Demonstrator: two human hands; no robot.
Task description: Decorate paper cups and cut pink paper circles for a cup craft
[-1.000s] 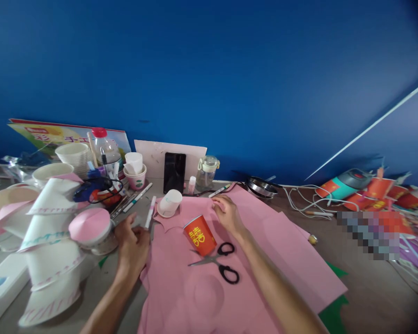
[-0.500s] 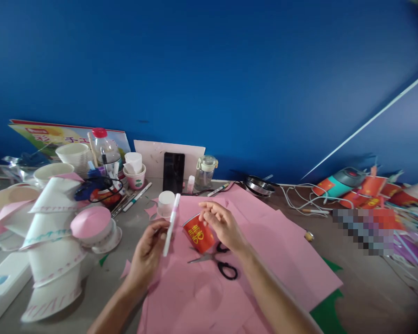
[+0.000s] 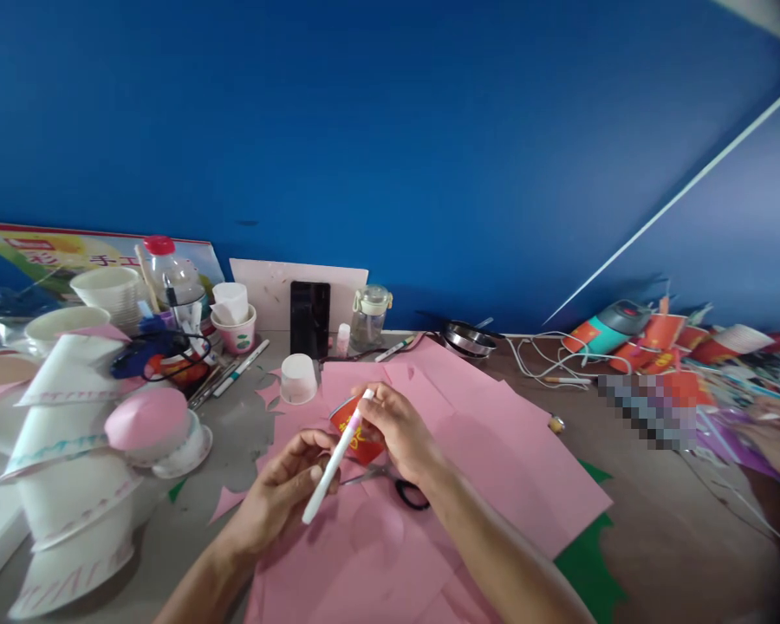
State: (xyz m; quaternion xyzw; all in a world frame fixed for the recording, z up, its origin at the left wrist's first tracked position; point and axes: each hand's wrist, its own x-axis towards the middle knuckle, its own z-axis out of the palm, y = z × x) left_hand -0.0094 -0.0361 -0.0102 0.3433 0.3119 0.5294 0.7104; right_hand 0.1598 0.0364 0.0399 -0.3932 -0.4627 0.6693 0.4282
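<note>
Pink paper (image 3: 533,459) lies beneath your left hand (image 3: 289,481) and right hand (image 3: 399,429). On it: red cup (image 3: 367,451), scissors (image 3: 382,472). You grip the marker (image 3: 338,458) mid-scene, left nearer, right farther. Apparent step: marker handling; next move likely calls for steadiness.

A blue wall (image 3: 390,156), paler at far right, rises behind a grey-brown tabletop (image 3: 676,520)
</note>
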